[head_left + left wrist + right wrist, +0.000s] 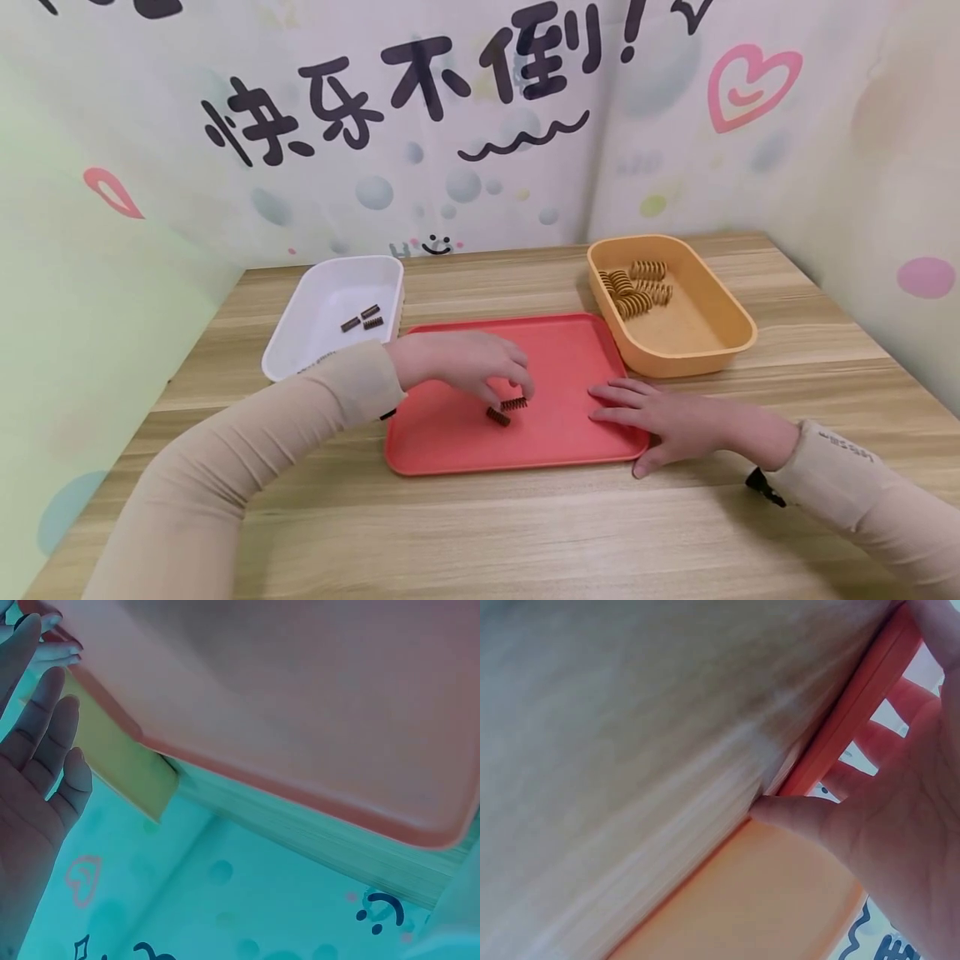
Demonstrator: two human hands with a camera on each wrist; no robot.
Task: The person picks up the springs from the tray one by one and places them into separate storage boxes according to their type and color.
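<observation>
Two small dark coil springs lie close together on a red tray (450, 446). My left hand (468, 362) reaches over the tray from the left, its thumb and a fingertip at the two ends of the rear small spring (514, 404). The front small spring (498, 417) lies just beside the thumb. My right hand (678, 421) rests at the tray's right front corner, fingers spread over the rim and thumb outside it. In the right wrist view that thumb (799, 814) lies along the tray's outer side. The left wrist view shows neither spring.
A white bin (300, 333) with several small dark springs (371, 322) stands at the back left. An orange bin (686, 333) at the back right holds several larger golden springs (636, 303). Its side stands against the tray's right edge. A printed cloth backs the wooden table (465, 533).
</observation>
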